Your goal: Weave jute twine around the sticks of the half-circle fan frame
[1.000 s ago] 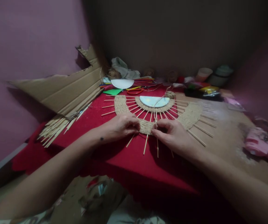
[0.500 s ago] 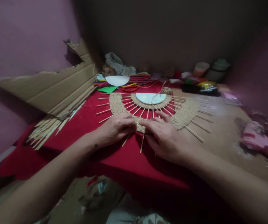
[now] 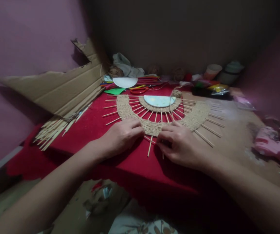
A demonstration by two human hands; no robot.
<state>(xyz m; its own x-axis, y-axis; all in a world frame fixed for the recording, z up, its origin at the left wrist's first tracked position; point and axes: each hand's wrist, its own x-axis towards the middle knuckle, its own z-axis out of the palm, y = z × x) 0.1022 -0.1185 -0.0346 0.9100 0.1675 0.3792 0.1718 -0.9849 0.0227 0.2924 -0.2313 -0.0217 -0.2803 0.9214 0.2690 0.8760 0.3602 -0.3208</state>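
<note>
A half-round piece woven from twine (image 3: 124, 109) on thin sticks (image 3: 150, 148) lies in front of me, its sticks fanning outward. At its inner centre is a pale blue half-disc (image 3: 158, 100). My left hand (image 3: 124, 135) is closed at the band's lower outer edge, fingers bent down. My right hand (image 3: 178, 143) is closed a little to the right, thumb and fingers pinched near a stick. A short strand of twine (image 3: 150, 139) runs between the two hands across the sticks; the fingertips are partly hidden. A small twine ball (image 3: 177, 94) rests at the upper right of the half-disc.
Loose sticks (image 3: 51, 133) lie on the left beside leaning cardboard (image 3: 57, 87). Behind are a white half-disc (image 3: 125, 82), red-handled scissors (image 3: 138, 89), green sheet (image 3: 115, 91) and a cup (image 3: 213, 71). A pink glue gun (image 3: 270, 141) lies right, on brown board (image 3: 237, 130). Red cloth (image 3: 127, 165) covers the table.
My right hand has drawn slightly down and away from my left hand, its fingers curling in. The strand between the hands now shows. The view has shifted a little.
</note>
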